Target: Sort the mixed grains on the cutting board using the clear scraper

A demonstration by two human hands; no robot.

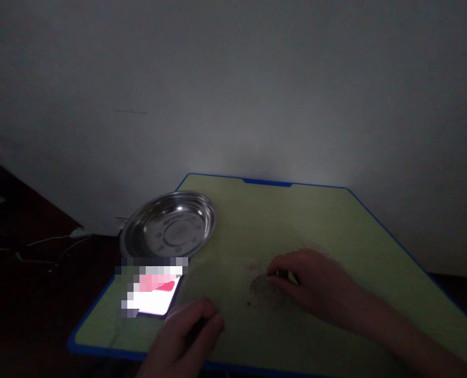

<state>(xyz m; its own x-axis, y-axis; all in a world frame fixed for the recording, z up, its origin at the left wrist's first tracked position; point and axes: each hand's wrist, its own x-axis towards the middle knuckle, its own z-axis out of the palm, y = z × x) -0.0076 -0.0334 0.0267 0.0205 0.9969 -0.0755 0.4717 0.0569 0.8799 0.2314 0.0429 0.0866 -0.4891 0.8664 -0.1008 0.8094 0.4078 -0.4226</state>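
Note:
In a dim room, a small light green table (328, 220) with a blue rim stands against a pale wall. My right hand (316, 283) rests on the tabletop with its fingers curled over a faint round dark mark or small object (263, 286) that I cannot make out. My left hand (186, 333) lies near the front edge, fingers curled, next to a lit phone (155, 294). A shiny steel plate (170, 228) sits at the table's left edge, hanging partly over it.
A white cable (56, 241) runs over the dark floor to the left of the table. A dark piece of furniture (17, 205) stands at the far left. The wall is close behind the table.

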